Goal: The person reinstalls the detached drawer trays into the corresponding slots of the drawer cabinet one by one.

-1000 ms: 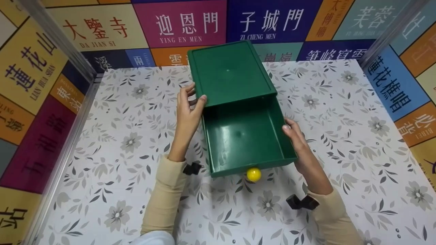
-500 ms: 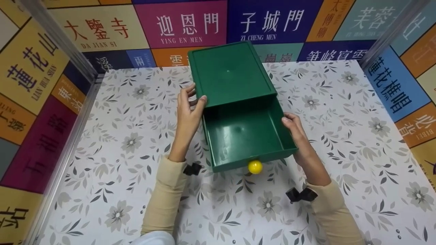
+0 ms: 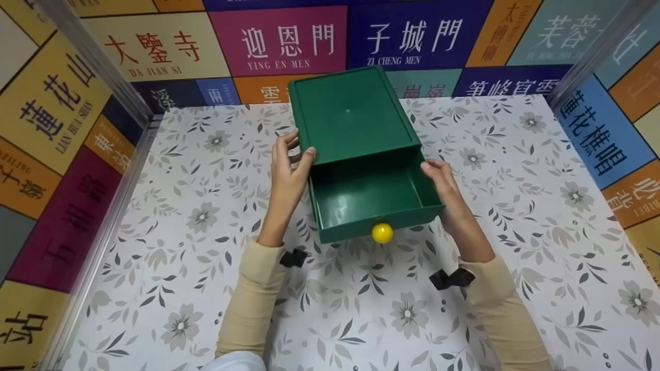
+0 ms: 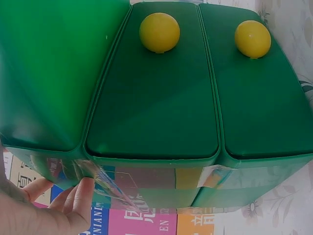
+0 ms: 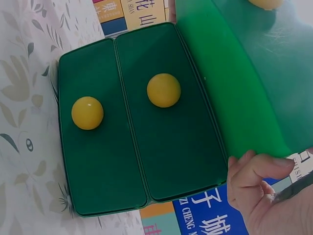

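Note:
A green plastic drawer cabinet (image 3: 350, 116) stands on the patterned table, its top drawer (image 3: 366, 198) pulled partly out. Nothing shows in the visible part of that drawer, which has a round yellow knob (image 3: 382, 233) on its front. My left hand (image 3: 290, 167) holds the cabinet's upper left side near the front corner, thumb at the edge. With fingers curled, my right hand (image 3: 447, 198) grips the drawer's right wall, the thumb at its rim. Below, the left wrist view shows two shut drawers, the middle one (image 4: 154, 98) and the bottom one (image 4: 259, 103), each with a yellow knob.
The table (image 3: 180, 247) has a grey floral cover. Colourful lettered panels (image 3: 281, 41) stand behind it and along both sides. Clear strip edging (image 3: 98, 247) runs up the left side. Black blocks (image 3: 451, 278) sit at both wrists.
The top drawer has slid inward toward the cabinet, with my right hand moving along with it. My left hand stays at the cabinet's left side. The whole view has shifted slightly.

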`<state>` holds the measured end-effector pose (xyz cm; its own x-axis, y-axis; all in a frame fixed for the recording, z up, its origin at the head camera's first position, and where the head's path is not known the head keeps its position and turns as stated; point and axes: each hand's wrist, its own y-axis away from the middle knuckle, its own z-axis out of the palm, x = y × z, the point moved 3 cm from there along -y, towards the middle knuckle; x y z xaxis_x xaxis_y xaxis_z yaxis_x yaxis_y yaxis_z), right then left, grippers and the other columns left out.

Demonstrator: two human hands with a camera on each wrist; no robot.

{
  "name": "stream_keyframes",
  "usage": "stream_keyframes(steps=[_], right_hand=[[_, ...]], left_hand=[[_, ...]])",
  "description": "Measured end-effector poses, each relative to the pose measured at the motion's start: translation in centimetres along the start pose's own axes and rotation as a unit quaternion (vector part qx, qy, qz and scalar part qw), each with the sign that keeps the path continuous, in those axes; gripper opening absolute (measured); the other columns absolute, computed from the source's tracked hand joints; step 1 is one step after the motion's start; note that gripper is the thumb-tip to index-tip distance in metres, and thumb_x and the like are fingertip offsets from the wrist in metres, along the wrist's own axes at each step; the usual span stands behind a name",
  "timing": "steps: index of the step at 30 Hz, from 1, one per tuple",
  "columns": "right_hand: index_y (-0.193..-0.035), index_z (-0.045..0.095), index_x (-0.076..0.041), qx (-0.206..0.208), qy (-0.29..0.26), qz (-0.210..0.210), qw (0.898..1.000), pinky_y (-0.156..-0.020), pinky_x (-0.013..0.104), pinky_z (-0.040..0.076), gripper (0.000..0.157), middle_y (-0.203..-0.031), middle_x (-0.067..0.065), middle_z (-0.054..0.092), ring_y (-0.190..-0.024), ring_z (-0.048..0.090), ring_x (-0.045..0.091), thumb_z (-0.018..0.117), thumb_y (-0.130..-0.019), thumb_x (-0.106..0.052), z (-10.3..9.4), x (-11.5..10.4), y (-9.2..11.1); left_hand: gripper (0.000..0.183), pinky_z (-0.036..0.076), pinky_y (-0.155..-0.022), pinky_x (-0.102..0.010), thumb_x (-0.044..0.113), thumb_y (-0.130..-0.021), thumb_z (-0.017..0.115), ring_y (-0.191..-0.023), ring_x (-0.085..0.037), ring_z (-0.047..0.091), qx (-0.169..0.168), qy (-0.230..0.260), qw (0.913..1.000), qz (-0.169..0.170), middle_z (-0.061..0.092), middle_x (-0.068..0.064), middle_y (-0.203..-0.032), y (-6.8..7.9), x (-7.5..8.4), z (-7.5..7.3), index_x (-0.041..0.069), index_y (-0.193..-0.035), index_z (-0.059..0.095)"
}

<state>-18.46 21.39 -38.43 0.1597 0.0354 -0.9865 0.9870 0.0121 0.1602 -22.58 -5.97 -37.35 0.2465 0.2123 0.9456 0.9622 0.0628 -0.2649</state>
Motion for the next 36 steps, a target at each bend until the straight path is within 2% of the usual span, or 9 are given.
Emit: stream_keyframes(steps=[13,19,23,25,27,29,31,34,36], right_hand=[[-0.122,0.033,-0.014,0.024,0.007,0.007,1.000,-0.106,0.041,0.026,0.040,-0.132,0.011,0.031,-0.124,0.032,0.026,0.044,-0.094,-0.040,0.1,-0.7,-2.0],[-0.127,0.032,-0.013,0.026,0.015,0.021,0.999,-0.107,0.043,0.025,0.046,-0.138,0.013,0.028,-0.126,0.031,0.026,0.045,-0.094,-0.042,-0.1,-0.8,-2.2],[-0.132,0.028,-0.017,0.015,0.022,0.018,0.999,-0.108,0.050,0.022,0.052,-0.143,0.015,0.024,-0.130,0.029,0.030,0.042,-0.093,-0.048,-0.5,-0.8,-2.0],[-0.133,0.027,-0.018,0.012,0.025,0.014,1.000,-0.105,0.049,0.025,0.053,-0.138,0.012,0.028,-0.127,0.033,0.029,0.039,-0.093,-0.051,-0.7,-0.8,-1.9],[-0.133,0.028,-0.018,0.019,0.032,0.002,0.999,-0.101,0.043,0.032,0.053,-0.129,0.009,0.036,-0.119,0.040,0.025,0.038,-0.094,-0.052,-0.9,-1.0,-1.7],[-0.132,0.031,-0.016,0.043,0.032,-0.030,0.998,-0.092,0.033,0.038,0.049,-0.116,0.004,0.043,-0.105,0.046,0.018,0.039,-0.095,-0.048,-1.0,-1.4,-1.4],[-0.128,0.039,-0.014,0.077,0.014,-0.091,0.993,-0.081,0.027,0.041,0.040,-0.105,0.002,0.047,-0.092,0.048,0.015,0.044,-0.096,-0.037,-1.1,-2.1,-0.9],[-0.119,0.050,-0.007,0.113,-0.002,-0.212,0.971,-0.079,0.024,0.042,0.026,-0.101,0.004,0.052,-0.090,0.050,0.016,0.052,-0.094,-0.016,-0.7,-3.4,0.5],[-0.112,0.056,0.000,0.111,0.013,-0.290,0.950,-0.081,0.024,0.042,0.021,-0.101,0.008,0.054,-0.091,0.051,0.018,0.055,-0.091,-0.003,-0.1,-4.2,1.7]], left_hand=[[0.051,0.045,-0.097,-0.034,0.028,-0.092,0.055,-0.114,-0.024,0.054,0.002,-0.005,0.9999,0.011,0.040,-0.014,-0.133,-0.1,-0.1,-0.1,0.010,-0.136,0.039],[0.051,0.045,-0.097,-0.035,0.027,-0.092,0.055,-0.115,-0.024,0.053,0.003,-0.002,0.9999,0.012,0.040,-0.015,-0.133,-0.1,0.0,-0.1,0.009,-0.136,0.039],[0.050,0.046,-0.096,-0.034,0.027,-0.091,0.055,-0.112,-0.024,0.055,0.005,0.001,0.9999,0.010,0.041,-0.014,-0.132,-0.2,0.0,0.0,0.009,-0.136,0.040],[0.050,0.046,-0.095,-0.034,0.028,-0.091,0.055,-0.111,-0.024,0.056,0.005,0.001,1.0000,0.008,0.041,-0.014,-0.132,-0.2,0.0,0.0,0.010,-0.136,0.040],[0.050,0.046,-0.095,-0.035,0.028,-0.091,0.054,-0.110,-0.025,0.056,0.005,0.000,1.0000,0.006,0.041,-0.014,-0.132,-0.2,-0.1,0.0,0.010,-0.135,0.040],[0.050,0.046,-0.095,-0.036,0.028,-0.091,0.054,-0.110,-0.026,0.056,0.003,0.001,1.0000,0.003,0.040,-0.014,-0.132,-0.1,-0.1,0.0,0.010,-0.136,0.039],[0.050,0.046,-0.095,-0.037,0.028,-0.091,0.054,-0.110,-0.026,0.056,0.003,0.001,1.0000,0.002,0.040,-0.015,-0.133,-0.1,-0.1,0.0,0.010,-0.136,0.039],[0.051,0.046,-0.095,-0.038,0.028,-0.092,0.054,-0.110,-0.027,0.055,0.001,0.002,1.0000,0.004,0.040,-0.015,-0.133,-0.2,0.0,0.0,0.010,-0.136,0.039],[0.051,0.046,-0.095,-0.038,0.029,-0.092,0.054,-0.111,-0.027,0.055,0.000,0.001,1.0000,0.004,0.040,-0.015,-0.133,-0.1,0.0,0.0,0.010,-0.136,0.039]])
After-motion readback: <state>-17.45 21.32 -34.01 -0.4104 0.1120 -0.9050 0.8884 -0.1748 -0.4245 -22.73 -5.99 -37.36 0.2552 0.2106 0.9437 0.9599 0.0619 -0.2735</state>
